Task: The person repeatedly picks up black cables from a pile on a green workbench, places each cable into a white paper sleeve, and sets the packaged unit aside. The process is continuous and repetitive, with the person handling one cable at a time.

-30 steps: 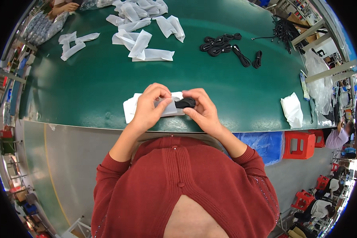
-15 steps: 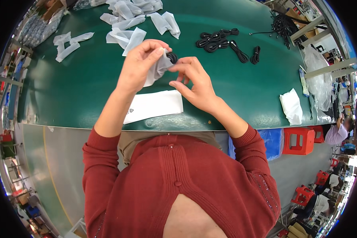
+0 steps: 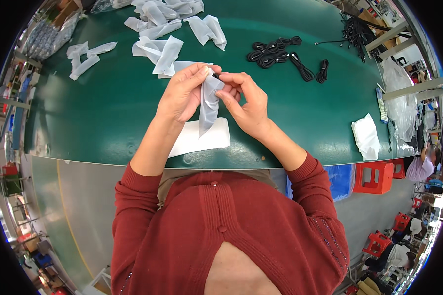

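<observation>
Between my hands, above the green table, hangs a frosted plastic bag [image 3: 208, 105]. A bit of black cable [image 3: 215, 75] shows at its upper end; the rest is hidden by the bag and fingers. My left hand [image 3: 183, 93] pinches the bag's top edge between thumb and fingers. Opposite it, my right hand [image 3: 246, 101] has its thumb on the bag and curled fingers by the black cable. Under the bag lies a stack of flat white bags [image 3: 202, 140], close to the table's front edge.
Filled frosted bags [image 3: 157, 29] lie heaped at the far left of the green table [image 3: 103, 123]. Coiled black cables [image 3: 273, 53] lie at the far right, with a bundle of loose cables [image 3: 357, 34] beyond. A white packet [image 3: 365, 137] rests near the right edge; red stools [image 3: 374, 177] stand below.
The bag has been drawn up over the black coil, which showed more before. Both hands have come closer together, and my right thumb now presses the bag.
</observation>
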Demonstrator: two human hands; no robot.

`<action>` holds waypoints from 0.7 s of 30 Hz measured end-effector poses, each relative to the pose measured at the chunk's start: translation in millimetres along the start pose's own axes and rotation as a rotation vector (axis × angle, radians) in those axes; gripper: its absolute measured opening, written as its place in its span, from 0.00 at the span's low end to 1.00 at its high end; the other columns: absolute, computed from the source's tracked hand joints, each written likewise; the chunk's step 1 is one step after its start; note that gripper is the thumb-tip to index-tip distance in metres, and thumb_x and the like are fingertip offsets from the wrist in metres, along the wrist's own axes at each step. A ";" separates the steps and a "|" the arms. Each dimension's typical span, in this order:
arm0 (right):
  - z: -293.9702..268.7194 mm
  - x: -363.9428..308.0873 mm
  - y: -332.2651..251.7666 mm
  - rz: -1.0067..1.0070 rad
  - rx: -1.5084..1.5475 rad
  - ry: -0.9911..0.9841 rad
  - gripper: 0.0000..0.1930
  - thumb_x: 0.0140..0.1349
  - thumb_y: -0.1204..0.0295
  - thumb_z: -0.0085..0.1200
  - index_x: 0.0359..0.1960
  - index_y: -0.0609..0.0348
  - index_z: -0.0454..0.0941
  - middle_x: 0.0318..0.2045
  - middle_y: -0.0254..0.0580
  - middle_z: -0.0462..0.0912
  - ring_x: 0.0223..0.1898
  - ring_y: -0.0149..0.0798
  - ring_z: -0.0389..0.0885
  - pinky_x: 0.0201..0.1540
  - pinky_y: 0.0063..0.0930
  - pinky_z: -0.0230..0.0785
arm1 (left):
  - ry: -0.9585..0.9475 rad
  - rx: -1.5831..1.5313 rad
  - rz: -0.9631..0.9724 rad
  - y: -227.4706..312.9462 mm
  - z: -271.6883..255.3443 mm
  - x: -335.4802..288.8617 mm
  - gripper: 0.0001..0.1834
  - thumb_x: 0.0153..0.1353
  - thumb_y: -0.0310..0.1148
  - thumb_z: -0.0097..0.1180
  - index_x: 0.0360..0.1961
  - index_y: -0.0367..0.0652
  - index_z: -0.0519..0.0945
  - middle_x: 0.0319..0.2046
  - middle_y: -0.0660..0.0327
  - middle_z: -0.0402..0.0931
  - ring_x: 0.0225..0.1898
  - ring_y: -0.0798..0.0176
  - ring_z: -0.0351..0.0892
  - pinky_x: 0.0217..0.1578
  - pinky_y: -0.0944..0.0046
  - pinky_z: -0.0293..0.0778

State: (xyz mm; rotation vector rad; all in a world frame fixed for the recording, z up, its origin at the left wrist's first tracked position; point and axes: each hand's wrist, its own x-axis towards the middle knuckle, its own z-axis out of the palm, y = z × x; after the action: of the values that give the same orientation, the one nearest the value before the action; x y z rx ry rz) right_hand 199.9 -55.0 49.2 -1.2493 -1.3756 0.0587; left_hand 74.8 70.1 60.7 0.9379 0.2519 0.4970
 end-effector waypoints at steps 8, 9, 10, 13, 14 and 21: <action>-5.9 20.8 21.0 0.239 0.379 -0.016 0.02 0.63 0.78 0.54 0.35 0.63 0.75 0.30 0.37 0.75 0.27 0.29 0.77 0.29 0.22 0.69 | 0.033 0.051 0.126 2.1 -17.8 14.8 0.12 0.67 0.36 0.57 0.44 0.38 0.78 0.44 0.58 0.79 0.46 0.62 0.78 0.50 0.57 0.74; -9.9 36.6 28.2 0.187 0.299 0.050 0.03 0.64 0.76 0.53 0.37 0.63 0.75 0.32 0.38 0.76 0.31 0.30 0.78 0.33 0.23 0.70 | 0.086 0.055 0.215 15.3 -35.6 22.6 0.12 0.67 0.35 0.56 0.43 0.37 0.79 0.46 0.57 0.79 0.47 0.62 0.78 0.50 0.55 0.74; -15.9 48.9 52.1 0.115 0.157 0.136 0.07 0.63 0.74 0.55 0.42 0.61 0.76 0.36 0.39 0.77 0.37 0.32 0.79 0.38 0.25 0.71 | 0.246 0.103 0.359 33.1 -36.9 29.5 0.13 0.67 0.36 0.56 0.45 0.37 0.80 0.47 0.57 0.79 0.47 0.61 0.78 0.49 0.55 0.75; -53.4 75.0 122.8 0.101 -0.552 0.158 0.22 0.60 0.56 0.60 0.51 0.55 0.77 0.49 0.50 0.74 0.48 0.49 0.75 0.50 0.42 0.69 | 0.537 0.561 0.526 70.1 -44.3 28.2 0.21 0.68 0.39 0.56 0.55 0.35 0.76 0.53 0.57 0.76 0.54 0.63 0.72 0.58 0.57 0.65; -68.1 75.9 153.3 0.138 -0.742 0.119 0.27 0.59 0.49 0.59 0.55 0.51 0.76 0.56 0.54 0.71 0.57 0.55 0.69 0.56 0.50 0.65 | 0.588 0.595 0.514 68.3 -42.2 21.7 0.21 0.67 0.39 0.56 0.55 0.35 0.76 0.54 0.57 0.75 0.55 0.63 0.71 0.60 0.58 0.63; -85.1 54.0 198.1 0.408 -0.930 -0.359 0.34 0.56 0.34 0.51 0.57 0.40 0.77 0.58 0.49 0.75 0.70 0.60 0.55 0.61 0.66 0.59 | 0.155 1.265 0.383 -10.0 -30.5 -62.8 0.14 0.55 0.26 0.64 0.45 0.42 0.82 0.49 0.59 0.77 0.50 0.61 0.76 0.46 0.64 0.73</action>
State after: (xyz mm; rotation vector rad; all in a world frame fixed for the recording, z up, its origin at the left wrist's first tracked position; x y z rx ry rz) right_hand 399.1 11.8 -23.4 -2.3829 -1.4724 -0.0923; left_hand 11.1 54.7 34.7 2.2086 0.5550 0.7725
